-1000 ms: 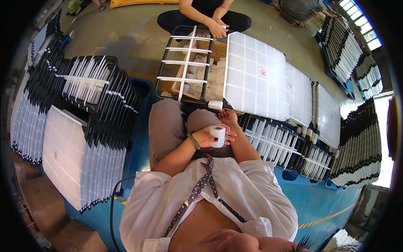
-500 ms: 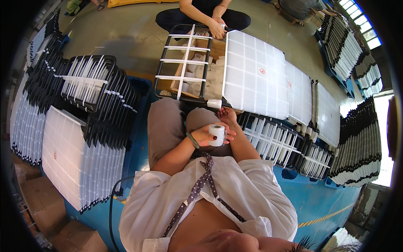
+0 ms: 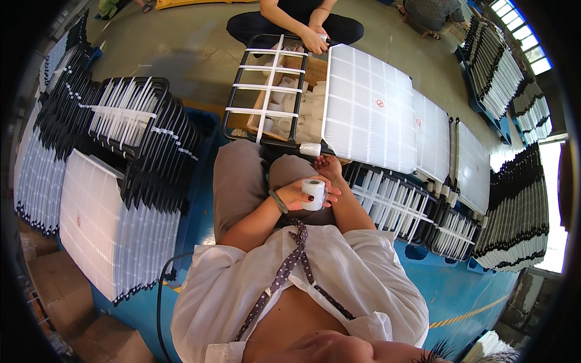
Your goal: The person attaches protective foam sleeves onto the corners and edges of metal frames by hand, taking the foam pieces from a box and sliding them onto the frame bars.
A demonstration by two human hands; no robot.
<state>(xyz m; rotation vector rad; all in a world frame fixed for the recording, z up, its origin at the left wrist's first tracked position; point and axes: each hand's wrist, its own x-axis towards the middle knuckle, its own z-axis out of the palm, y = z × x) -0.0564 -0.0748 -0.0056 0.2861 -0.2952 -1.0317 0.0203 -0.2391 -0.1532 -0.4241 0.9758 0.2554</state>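
Observation:
My left hand (image 3: 295,195) is closed round a white roll of film or tape (image 3: 313,196), its hollow core facing up, held over my lap. Beyond it, my right hand (image 3: 328,167) lies palm up with loosely curled fingers, nothing visible in it. Its fingertips are beside the near edge of a black tubular frame (image 3: 262,143) crossed by white straps. White film wrapping (image 3: 310,149) surrounds a short stretch of that edge, close to my right fingers. A white covered panel (image 3: 366,109) adjoins the frame on the right.
Under the strapped frame stands a cardboard box (image 3: 315,71) of white rolls. A co-worker's hands (image 3: 316,40) are at the frame's far edge. Stacked frames (image 3: 139,181) rise on my left; more panels (image 3: 469,163) and stacks (image 3: 514,206) stand right. A black cable (image 3: 160,302) curves beside me.
My hands and the roll keep the same pose. The co-worker's hands shift very slightly at the far edge. The whole view has moved by a few pixels.

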